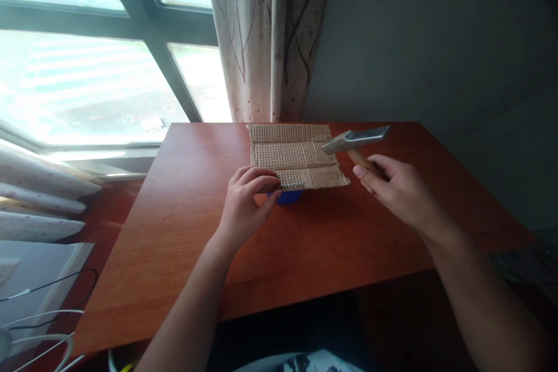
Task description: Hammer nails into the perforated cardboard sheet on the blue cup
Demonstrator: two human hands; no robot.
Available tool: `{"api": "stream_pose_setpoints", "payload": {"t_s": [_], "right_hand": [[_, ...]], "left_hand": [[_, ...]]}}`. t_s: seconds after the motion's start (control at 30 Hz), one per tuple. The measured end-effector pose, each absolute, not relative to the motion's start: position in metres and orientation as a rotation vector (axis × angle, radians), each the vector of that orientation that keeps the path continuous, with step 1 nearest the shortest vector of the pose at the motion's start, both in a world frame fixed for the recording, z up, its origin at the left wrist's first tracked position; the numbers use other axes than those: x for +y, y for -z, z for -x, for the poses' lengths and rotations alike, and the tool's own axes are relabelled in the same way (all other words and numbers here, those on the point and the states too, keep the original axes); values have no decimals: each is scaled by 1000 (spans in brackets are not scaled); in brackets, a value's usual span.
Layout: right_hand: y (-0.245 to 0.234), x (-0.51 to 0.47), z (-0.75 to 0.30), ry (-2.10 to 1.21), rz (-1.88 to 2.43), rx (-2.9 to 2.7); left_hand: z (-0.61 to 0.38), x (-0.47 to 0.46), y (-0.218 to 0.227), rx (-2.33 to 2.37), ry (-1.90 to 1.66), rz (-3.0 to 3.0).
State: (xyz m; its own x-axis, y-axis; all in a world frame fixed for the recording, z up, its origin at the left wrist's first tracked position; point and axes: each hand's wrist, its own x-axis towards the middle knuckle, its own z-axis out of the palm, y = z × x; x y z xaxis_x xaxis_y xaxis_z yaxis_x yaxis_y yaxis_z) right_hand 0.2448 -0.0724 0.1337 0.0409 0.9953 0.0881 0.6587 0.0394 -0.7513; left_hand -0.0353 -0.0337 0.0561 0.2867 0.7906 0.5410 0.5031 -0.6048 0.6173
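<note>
A sheet of brown cardboard (288,154), creased into three panels and dotted with rows of small holes, lies over a blue object (290,196) on the table. My left hand (250,197) is closed at the sheet's near left edge, fingers on top and thumb below. Whether a small piece is also between those fingertips, I cannot tell. My right hand (394,186) grips the wooden handle of a hammer (355,140). Its metal head is raised over the right side of the cardboard, apart from it. Most of the blue object is hidden beneath the sheet.
The reddish-brown wooden table (183,256) stands by a bright window (78,81). A patterned curtain (261,35) hangs behind its far edge, beside a grey wall (414,40). White and dark cables (43,337) are at the lower left.
</note>
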Motion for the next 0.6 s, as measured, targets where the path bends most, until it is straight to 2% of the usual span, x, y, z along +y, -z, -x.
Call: {"api": "stream_pose_setpoints", "payload": {"t_s": [0.1, 0.2, 0.3, 0.4, 0.6], "right_hand": [[-120, -64, -266, -865, 1490, -1277], [-106, -53, -286, -932, 1394, -1113], [-87, -38, -303, -817, 1478, -1135], [-58, -21, -316, -563, 1686, -1126], [-5, -2, -324, -398, 1811, -1153]], "left_hand": [[36, -34, -56, 1176, -1233, -2234], [36, -34, -56, 1166, -1235, -2232], [36, -33, -56, 1162, -1239, -2227], [36, -33, -55, 1160, -1242, -2223], [36, -33, -56, 1156, -1239, -2219]]}}
